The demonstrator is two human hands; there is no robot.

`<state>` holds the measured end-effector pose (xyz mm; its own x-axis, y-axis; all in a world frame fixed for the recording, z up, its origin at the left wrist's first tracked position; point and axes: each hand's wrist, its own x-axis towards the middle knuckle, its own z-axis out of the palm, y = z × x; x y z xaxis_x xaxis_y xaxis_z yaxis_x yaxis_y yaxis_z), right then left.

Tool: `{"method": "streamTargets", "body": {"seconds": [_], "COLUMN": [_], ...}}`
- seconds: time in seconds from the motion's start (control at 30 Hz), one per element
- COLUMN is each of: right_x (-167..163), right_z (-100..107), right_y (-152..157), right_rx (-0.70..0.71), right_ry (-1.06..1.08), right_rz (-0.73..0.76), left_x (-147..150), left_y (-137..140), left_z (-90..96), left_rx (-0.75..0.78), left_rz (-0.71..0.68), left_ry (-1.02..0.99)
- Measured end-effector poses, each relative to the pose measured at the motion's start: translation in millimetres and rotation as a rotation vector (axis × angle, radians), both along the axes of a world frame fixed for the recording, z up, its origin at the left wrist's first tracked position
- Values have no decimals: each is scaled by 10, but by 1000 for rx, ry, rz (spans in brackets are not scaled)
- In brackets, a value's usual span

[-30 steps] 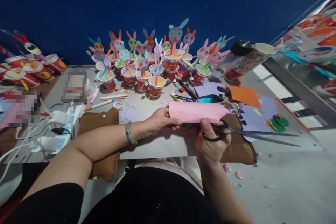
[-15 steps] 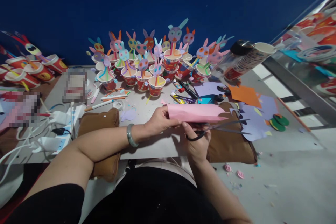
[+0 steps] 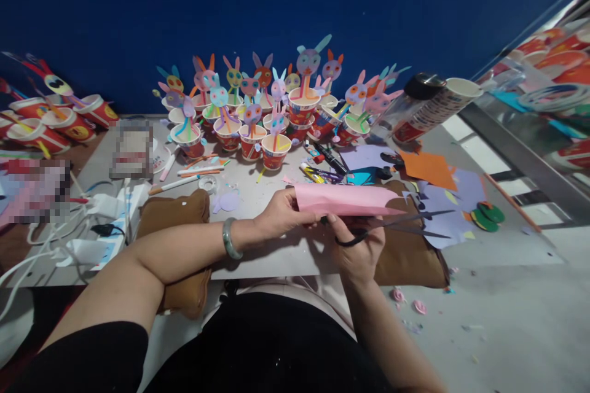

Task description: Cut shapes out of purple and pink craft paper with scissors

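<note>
A folded sheet of pink paper (image 3: pixel 343 199) stretches sideways above the table, its right end cut to uneven points. My left hand (image 3: pixel 282 216) is closed on its left end, thumb in front. My right hand (image 3: pixel 362 252) grips black-handled scissors (image 3: pixel 405 222) just below the paper. The scissors' blades point right and stand apart, past the paper's cut end, with no paper visibly between them. Part of the handles is hidden by my fingers.
Paper cups (image 3: pixel 275 150) with paper rabbit heads crowd the back. Brown cushions (image 3: pixel 173 233) lie at the front edge. Purple paper (image 3: pixel 447 215), an orange sheet (image 3: pixel 428 170), markers (image 3: pixel 313 173) and a tape roll (image 3: pixel 208 183) lie about. A power strip (image 3: pixel 122 221) with cables is at left.
My right hand has moved a little to the right with the scissors, away from my left hand. The pink paper has stayed almost in place in my left hand.
</note>
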<state>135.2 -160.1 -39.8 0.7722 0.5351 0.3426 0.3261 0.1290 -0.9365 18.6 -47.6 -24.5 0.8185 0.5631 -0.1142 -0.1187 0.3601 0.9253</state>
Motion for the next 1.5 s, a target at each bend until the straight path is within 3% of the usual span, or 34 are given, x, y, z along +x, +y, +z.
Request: {"method": "streamTargets", "body": {"seconds": [0.17,0.57,0.83,1.17,1.5], "right_x": [161,342,362,368,351], "right_z": [-37,86,15,48,-7], "right_y": [13,0,9,17,-30], "right_rx": [124,282,289,334,290], "right_ry": [95,329,382,478,306], "right_rz": [-113,-99,-90,-34,-76], "left_x": [-14,0,-25,-22,-12], "left_y": [16,75,146,239,248], "left_z": [15,30,175,188,154], "left_rx": [15,-13,56,128,93], "left_rz": [-10,6,47,72,93], "left_ry": [17,-8,-15,11,13]}}
